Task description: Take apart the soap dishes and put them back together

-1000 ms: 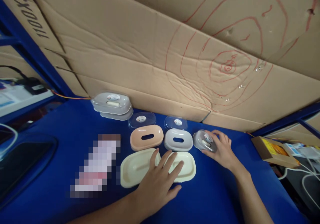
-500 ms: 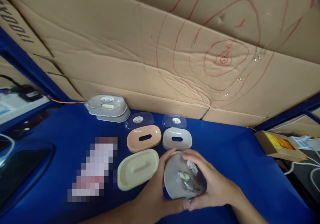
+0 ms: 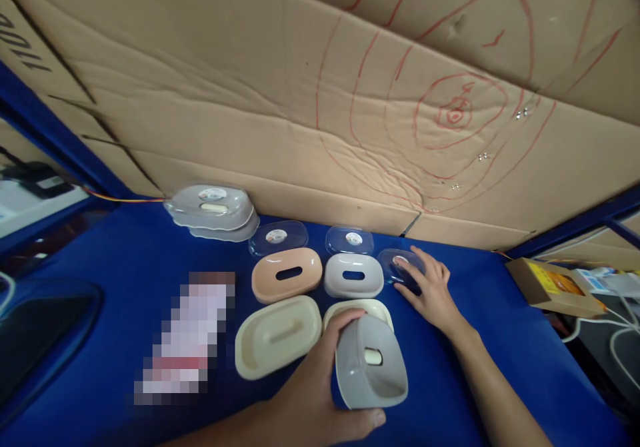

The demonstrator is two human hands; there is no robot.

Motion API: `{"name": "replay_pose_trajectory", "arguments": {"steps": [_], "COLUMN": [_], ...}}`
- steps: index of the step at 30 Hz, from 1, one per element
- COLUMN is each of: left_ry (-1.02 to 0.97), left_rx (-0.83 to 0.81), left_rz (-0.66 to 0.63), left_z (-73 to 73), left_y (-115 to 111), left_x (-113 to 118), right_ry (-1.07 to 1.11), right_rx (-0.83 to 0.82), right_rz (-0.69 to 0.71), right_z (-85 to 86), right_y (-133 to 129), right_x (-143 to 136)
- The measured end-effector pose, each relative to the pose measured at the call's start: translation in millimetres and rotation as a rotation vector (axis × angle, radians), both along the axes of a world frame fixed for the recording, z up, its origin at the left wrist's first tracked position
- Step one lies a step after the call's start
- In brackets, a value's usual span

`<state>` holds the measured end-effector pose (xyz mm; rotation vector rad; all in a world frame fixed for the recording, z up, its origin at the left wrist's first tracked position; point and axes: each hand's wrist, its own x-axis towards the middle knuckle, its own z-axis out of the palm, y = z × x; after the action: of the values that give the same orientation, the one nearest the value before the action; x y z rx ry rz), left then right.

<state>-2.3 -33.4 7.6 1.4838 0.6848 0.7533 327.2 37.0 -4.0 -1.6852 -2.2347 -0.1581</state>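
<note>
From my remote seat I look down on a smooth blue counter, backed by a creased cardboard wall with wobbly red rings drawn on it, and a small open cardboard box stands at the far right. Half a second ago both my hands closed around the grey dish with its cover on; now the cover is off, my left hand has the dish alone, and my right hand has gone out to the clear lid at the right end of the lid row. The left grip pinches the dish between fingers and thumb, tilted, hiding part of the smaller cream tray; the right grip is spread over the lid. The dish is glossy and rounded, a cream piece showing through its slot. The larger cream tray is a shallow oval, the peach dish and pale grey dish are slotted ovals, and the lids are thin, see-through plastic.
</note>
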Motion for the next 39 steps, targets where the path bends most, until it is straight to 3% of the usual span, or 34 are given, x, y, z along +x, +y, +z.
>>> {"name": "replay_pose_trajectory", "arguments": {"steps": [3,12,17,22,26,29,31,34,36,39], "left_ry": [0.013,-0.035,-0.198,-0.229,-0.207,-0.115,-0.026,0.123,0.262,0.432], "left_rx": [0.010,-0.015,-0.173,-0.194,0.004,0.183,0.381,0.753,0.959,1.108], "left_rz": [0.001,0.061,0.107,0.070,-0.003,-0.040,-0.104,-0.211,-0.217,-0.191], "left_z": [1.3,2.4,1.4,5.7,1.5,-14.7,-27.8,-40.6,-42.4,-40.3], "left_y": [0.3,2.9,4.5,3.1,-2.1,-5.6,-8.1,-13.3,-16.3,-16.2], "left_x": [-0.4,1.3,6.1,7.1,6.9,6.1,6.1,8.2,10.3,11.3], "right_ry": [0.096,0.235,0.425,0.567,0.678,0.681,0.668,0.518,0.361,0.175], "right_rx": [-0.036,-0.150,-0.457,-0.577,-0.699,-0.742,-0.739,-0.695,-0.630,-0.522], "right_rz": [-0.003,0.188,0.516,0.538,0.543,0.510,0.412,0.206,0.089,0.024], "right_z": [7.3,33.0,50.1,61.2,78.8,91.4,93.6,83.1,69.6,50.7], "right_y": [-2.1,-19.9,-51.1,-58.1,-57.5,-59.1,-58.7,-52.7,-45.6,-34.4], "right_x": [-4.7,-22.2,-57.9,-63.3,-43.2,-21.5,-1.7,27.9,39.2,38.1]}}
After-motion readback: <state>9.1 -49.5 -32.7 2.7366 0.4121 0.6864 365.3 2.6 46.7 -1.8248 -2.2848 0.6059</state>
